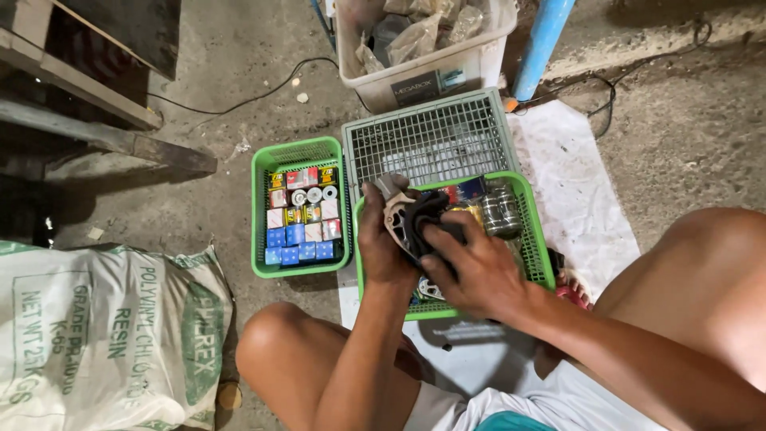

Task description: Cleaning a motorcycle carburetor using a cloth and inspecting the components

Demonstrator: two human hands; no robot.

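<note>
Both hands meet over a green basket at the centre of the view. Left hand (381,239) is closed around a pale metal part (396,214), fingers wrapped behind it so the part stands nearly upright above the basket. Right hand (471,267) is closed on a dark cloth (427,217), pressing it flat against the face of the part.

The metal part is light grey, flat-bodied with curved edges, and a short stub sticks up at its top. Much of it is hidden by the cloth and the fingers, so its full shape cannot be told.

Judging from the pose, this looks like wiping. It would go best with the left hand holding the part steady over the basket, while the cloth works into the curved edges rather than only across the flat face.

Beneath the hands, the green basket (533,227) holds small boxes and a shiny metal cylinder (501,211). Just left of it sits a second green basket (260,215), packed with rows of small blue, red and white boxes. Behind both lies a grey basket (431,136), and beyond that a white plastic tub (415,76) of clear bags. A white sack (104,335) lies at the lower left on the concrete floor (686,136).
</note>
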